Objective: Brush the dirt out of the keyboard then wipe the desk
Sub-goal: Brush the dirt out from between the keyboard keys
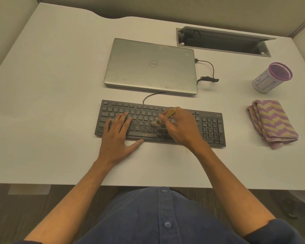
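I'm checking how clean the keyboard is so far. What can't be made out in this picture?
Head view only:
- Keys under the left hand and right hand: covered on the keyboard.
- Brush bristles: blurred, and the handle is partly inside the grip.
- Key lettering: mostly too small.
- Inside the cup: hidden by its wall.
- Cloth underside: folded, unseen.

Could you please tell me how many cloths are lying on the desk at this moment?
1. A folded cloth with a purple and yellow zigzag pattern lies on the desk, right of the keyboard and in front of the cup. No other shows.
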`<control>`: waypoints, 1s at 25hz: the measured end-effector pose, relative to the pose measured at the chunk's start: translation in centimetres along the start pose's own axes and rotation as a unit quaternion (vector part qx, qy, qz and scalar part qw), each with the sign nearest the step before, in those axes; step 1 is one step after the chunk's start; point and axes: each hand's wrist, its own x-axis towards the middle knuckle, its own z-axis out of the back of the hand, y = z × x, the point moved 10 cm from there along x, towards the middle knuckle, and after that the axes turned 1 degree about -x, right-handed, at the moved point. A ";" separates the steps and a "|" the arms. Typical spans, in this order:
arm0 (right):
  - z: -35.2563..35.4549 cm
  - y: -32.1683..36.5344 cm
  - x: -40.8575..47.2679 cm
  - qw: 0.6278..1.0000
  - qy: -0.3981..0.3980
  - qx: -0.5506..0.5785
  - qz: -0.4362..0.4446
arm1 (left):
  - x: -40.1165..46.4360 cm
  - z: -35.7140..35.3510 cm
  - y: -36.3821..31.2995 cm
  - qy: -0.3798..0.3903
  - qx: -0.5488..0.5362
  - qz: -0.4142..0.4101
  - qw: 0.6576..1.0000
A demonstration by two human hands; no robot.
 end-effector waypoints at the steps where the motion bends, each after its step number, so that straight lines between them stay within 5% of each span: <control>1: -0.6 -0.4 -0.1 1.000 0.013 -0.012 -0.012 | 0.0 0.0 0.0 0.001 -0.002 0.001 1.000; 9: -1.5 0.9 -0.8 0.998 0.039 -0.057 -0.001 | -0.2 0.5 0.9 0.013 -0.031 -0.021 0.999; 17: -5.6 6.2 -0.1 0.994 0.037 0.099 -0.007 | -0.9 1.7 4.0 0.004 -0.003 -0.012 1.000; 25: -3.3 2.2 -2.2 0.994 -0.042 -0.076 -0.065 | -1.1 1.8 4.5 0.002 -0.020 -0.007 1.000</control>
